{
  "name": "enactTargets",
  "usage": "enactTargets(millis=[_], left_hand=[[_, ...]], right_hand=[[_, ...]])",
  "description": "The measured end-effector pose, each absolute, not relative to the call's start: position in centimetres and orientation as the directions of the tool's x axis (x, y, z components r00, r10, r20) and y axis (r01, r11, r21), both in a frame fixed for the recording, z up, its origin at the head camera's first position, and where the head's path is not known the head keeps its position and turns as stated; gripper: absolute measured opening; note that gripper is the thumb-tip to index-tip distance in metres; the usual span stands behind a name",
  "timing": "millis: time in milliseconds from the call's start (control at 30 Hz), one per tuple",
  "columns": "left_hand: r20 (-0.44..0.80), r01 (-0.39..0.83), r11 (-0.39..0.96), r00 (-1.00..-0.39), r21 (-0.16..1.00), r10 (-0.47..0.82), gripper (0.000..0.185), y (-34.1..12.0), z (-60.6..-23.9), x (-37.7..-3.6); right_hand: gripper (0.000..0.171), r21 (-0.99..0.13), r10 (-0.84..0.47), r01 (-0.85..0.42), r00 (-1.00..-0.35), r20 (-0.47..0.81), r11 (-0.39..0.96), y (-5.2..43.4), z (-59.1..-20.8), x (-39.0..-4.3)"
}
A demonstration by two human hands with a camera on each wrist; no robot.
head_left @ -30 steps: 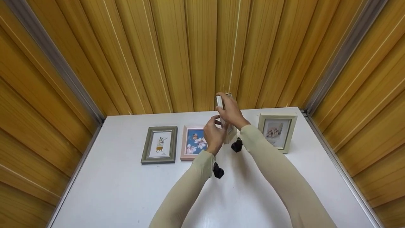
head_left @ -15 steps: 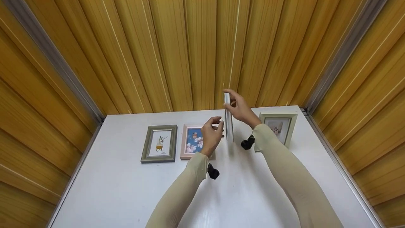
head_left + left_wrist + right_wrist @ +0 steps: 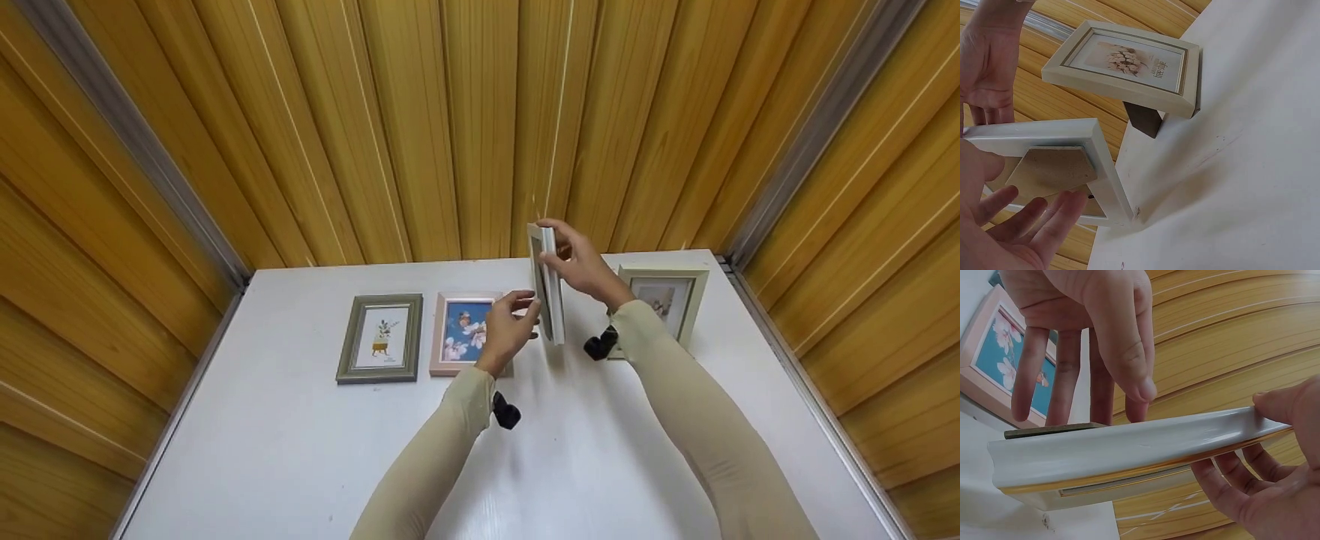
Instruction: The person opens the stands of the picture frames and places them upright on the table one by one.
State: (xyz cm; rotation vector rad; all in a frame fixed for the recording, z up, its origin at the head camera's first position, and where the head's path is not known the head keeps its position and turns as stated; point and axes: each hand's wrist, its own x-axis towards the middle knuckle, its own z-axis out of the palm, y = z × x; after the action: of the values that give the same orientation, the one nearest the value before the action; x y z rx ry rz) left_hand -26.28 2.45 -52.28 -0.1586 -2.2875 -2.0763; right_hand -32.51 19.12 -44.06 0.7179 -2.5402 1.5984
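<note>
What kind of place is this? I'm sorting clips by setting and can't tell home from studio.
Probably a staged recording booth, not a lived-in room: a bare white table boxed in by wood-panelled walls, holding only small picture frames, such as the green frame and pink frame.

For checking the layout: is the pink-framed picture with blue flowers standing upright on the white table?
No, the pink-framed picture lies flat on the white table, face up.
</note>
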Motion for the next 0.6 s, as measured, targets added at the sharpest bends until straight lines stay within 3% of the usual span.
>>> enactTargets(millis=[267, 600], left_hand=[[0.009, 0.017, 0.076, -0.994, 0.997, 0.112, 0.046, 2.84, -52.34, -25.95], [-0.085, -0.080, 0.047, -0.989, 0.996, 0.118, 0.044, 3.06, -52.95, -25.90]], right_hand=[[0.053, -0.834, -0.352, -0.416, -0.890, 0.291, 0.362, 19.38, -44.62, -32.64], [0.054, -0.842, -0.349, -0.399, -0.896, 0.274, 0.362, 19.38, -45.04, -32.50]])
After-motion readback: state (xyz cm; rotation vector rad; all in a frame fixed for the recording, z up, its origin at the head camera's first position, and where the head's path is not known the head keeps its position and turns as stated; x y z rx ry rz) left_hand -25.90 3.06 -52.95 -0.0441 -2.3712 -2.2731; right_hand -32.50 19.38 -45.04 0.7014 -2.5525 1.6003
